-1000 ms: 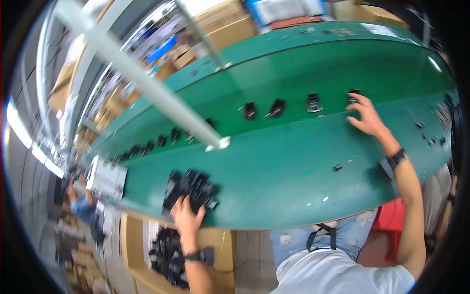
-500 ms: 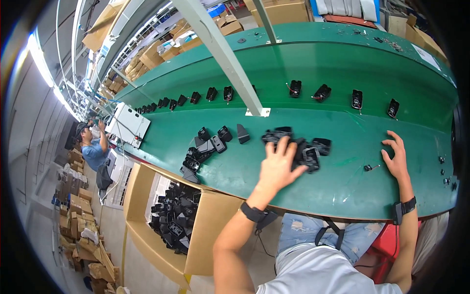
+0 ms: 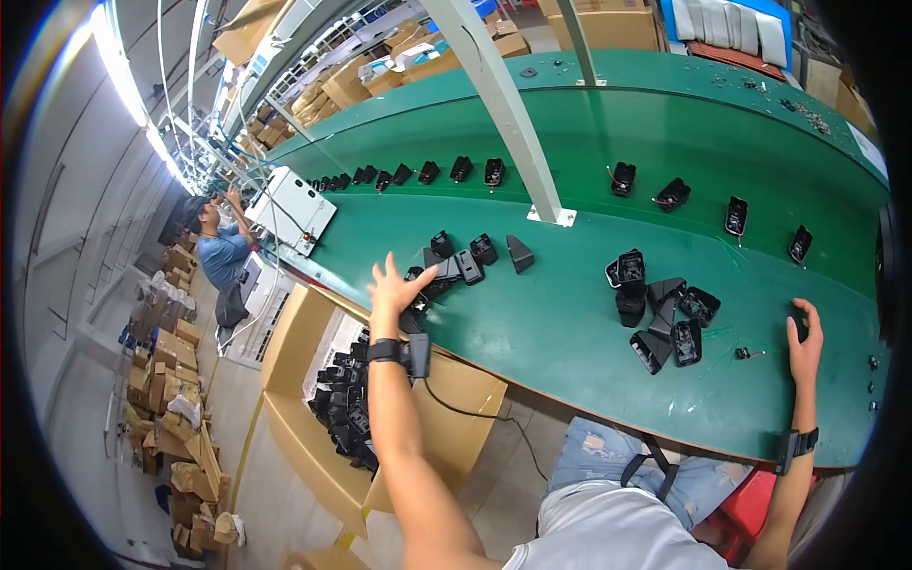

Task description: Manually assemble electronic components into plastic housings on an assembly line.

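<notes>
My left hand (image 3: pixel 391 293) is open with its fingers spread, above the left-hand group of black plastic housings (image 3: pixel 467 268) and partly hiding them. It appears to hold nothing; whether its fingertips touch a housing I cannot tell. A second loose group of black housings (image 3: pixel 686 342) lies in the middle of the green table (image 3: pixel 551 332), some tilted against one another. At the right, my right hand (image 3: pixel 805 344) rests with bent fingers and the thumb apart, nothing in it. A small black part with a short wire (image 3: pixel 749 353) lies just left of that hand.
A cardboard box (image 3: pixel 285 366) heaped with black housings (image 3: pixel 340 404) stands against the table's near edge, below my left arm. Wired housings (image 3: pixel 736 217) form a row along the back. A grey post (image 3: pixel 503 114) rises from the table. Far left, a person (image 3: pixel 223 249) works beside a white machine (image 3: pixel 293 211).
My left hand has left the middle group of housings and moved left to the other group, its fingers spreading wider. The whole view has shifted; my right hand stays near the small wired part.
</notes>
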Available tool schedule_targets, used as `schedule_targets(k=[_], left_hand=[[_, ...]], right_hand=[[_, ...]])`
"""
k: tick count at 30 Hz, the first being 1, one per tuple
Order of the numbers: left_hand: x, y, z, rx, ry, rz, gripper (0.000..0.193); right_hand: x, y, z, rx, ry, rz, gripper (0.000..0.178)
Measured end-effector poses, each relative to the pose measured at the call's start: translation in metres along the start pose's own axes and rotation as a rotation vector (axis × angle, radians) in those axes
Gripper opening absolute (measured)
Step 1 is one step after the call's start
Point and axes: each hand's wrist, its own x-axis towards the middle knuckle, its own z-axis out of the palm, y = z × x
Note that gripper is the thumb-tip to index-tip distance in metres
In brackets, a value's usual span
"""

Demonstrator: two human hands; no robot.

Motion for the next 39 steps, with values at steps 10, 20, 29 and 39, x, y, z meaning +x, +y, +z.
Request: schedule_targets(k=[10, 20, 29, 39], left_hand=[[-0.026, 0.021, 0.071, -0.013, 0.024, 0.475, 0.121], [-0.097, 0.134, 0.095, -0.157, -0.006, 1.016, 0.072], [0.042, 0.146, 0.047, -0.193, -0.042, 0.456, 0.092], [0.005, 0.158, 0.095, 0.012, -0.325, 0.607, 0.06]], right_hand=[[0.001, -0.003, -0.001, 0.064, 0.02, 0.021, 0.048], [0.0, -0.002, 0.001, 0.203, 0.023, 0.049, 0.049], [0.0, -0.014, 0.0, 0.252, 0.066, 0.06, 0.048], [0.001, -0.017, 0.001, 0.266, 0.06, 0.083, 0.047]])
